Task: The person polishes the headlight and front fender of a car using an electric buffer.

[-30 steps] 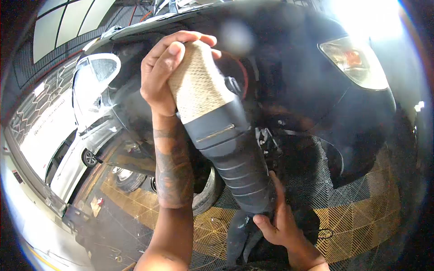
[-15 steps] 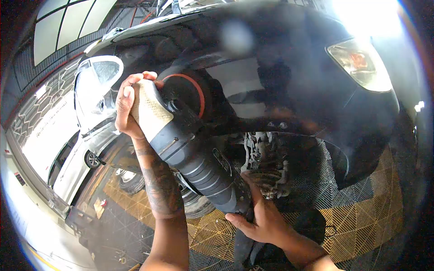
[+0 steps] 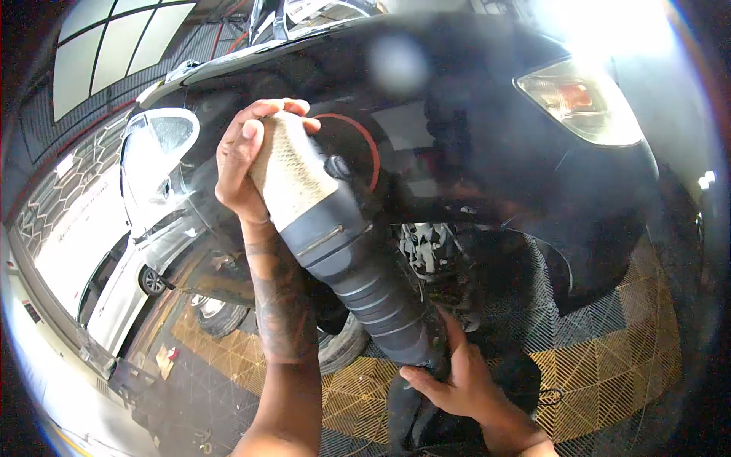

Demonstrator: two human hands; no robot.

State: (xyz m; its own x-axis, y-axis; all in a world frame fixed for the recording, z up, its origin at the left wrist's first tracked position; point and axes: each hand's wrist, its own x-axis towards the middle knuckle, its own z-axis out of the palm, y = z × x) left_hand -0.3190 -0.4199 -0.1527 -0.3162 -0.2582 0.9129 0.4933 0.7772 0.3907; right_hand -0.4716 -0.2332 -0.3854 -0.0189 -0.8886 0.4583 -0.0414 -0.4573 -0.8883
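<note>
A black car polisher [image 3: 373, 289] lies diagonally across the view, with a tan textured cover [image 3: 293, 167] on its head. My left hand [image 3: 242, 164] wraps over the top of this cover, fingers curled round its far edge. Lower down, my right hand [image 3: 466, 381] grips the rear end of the body, thumb on the near side. The polisher's pad shows mainly as a red-orange rim [image 3: 364, 141] facing the glossy black car panel [image 3: 457, 145]. Most of the pad is hidden behind the head, and whether it touches the paint I cannot tell.
A headlight [image 3: 582, 103] sits at the panel's right end. Below is an open wheel arch with exposed suspension parts [image 3: 426, 251]. Loose wheels [image 3: 217, 312] lie on the yellow and grey floor tiles [image 3: 579, 381]. A white car [image 3: 126, 289] stands at left.
Both hands and the polisher have shifted right in the view, the head end also slightly up and the rear end slightly down. The view itself has moved a little. Both grips stay the same.
</note>
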